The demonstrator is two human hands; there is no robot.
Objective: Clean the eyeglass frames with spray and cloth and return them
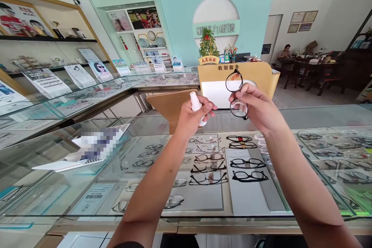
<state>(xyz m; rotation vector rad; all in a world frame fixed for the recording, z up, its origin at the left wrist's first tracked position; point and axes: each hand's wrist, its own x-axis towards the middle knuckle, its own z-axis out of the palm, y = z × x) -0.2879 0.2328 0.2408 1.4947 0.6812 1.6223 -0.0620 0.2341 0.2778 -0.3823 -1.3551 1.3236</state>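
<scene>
My left hand (200, 109) is wrapped round a small white spray bottle (195, 102), whose nozzle points upward. To its right, my right hand (254, 104) pinches a pair of dark-rimmed eyeglasses (234, 81) near the bridge. The glasses are turned on end, one lens above the other, and a small orange mark shows in the upper lens. Both hands are raised above a glass display counter (203, 197). Bottle and glasses are apart. Beneath the hands, several pairs of eyeglasses (250, 176) lie in rows inside the counter.
A white folded display card (95, 151) stands on the glass at left. Beyond the counter are a brown board (171, 106) and a yellow cashier desk (266, 79) with a plant (207, 44). More glass cases (99, 89) run along the left. A person (286, 52) sits at a far table.
</scene>
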